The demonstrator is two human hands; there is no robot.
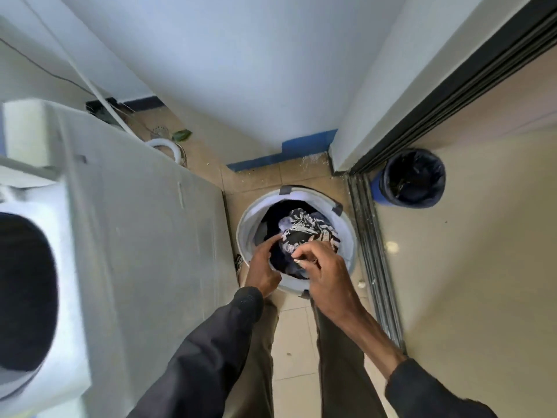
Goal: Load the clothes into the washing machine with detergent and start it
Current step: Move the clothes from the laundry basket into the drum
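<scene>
The white laundry basket (246, 224) stands on the tiled floor, with dark and black-and-white patterned clothes (304, 232) piled inside it. Both hands reach in over its near rim. The right hand (324, 268) has its fingers curled, pinching cloth at the top of the pile. The left hand (264, 268) lays a straight forefinger on the clothes; whether it grips any I cannot tell. The washing machine (135, 236) stands just left of the basket, a blue bin (413, 179) to its right.

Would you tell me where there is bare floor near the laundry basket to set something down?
Bare tiles between the laundry basket and the blue skirting; open floor right of the door track, beside the bin. Crowded: the basket, holding clothes, sits tight between washing machine and track.
</scene>
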